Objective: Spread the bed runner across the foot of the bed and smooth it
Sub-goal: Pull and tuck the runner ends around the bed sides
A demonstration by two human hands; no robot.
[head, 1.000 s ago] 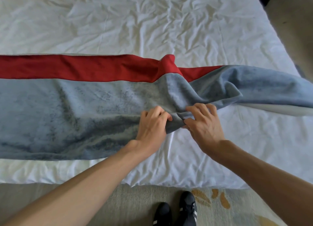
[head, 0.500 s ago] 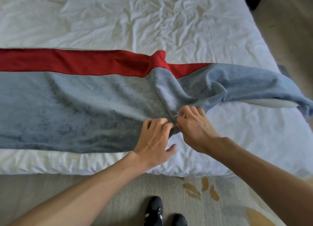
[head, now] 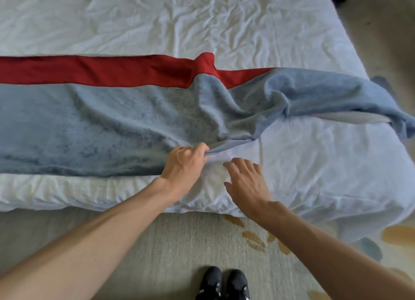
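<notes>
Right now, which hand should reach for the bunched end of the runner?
Right, probably. The right hand is open and free over the sheet, on the side where the runner lies bunched. The left hand grips the runner's near edge and would have to let go.

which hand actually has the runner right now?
The left hand: its fingers pinch the bed runner at its near edge. The right hand is spread open over the white sheet beside it, holding nothing.
</notes>
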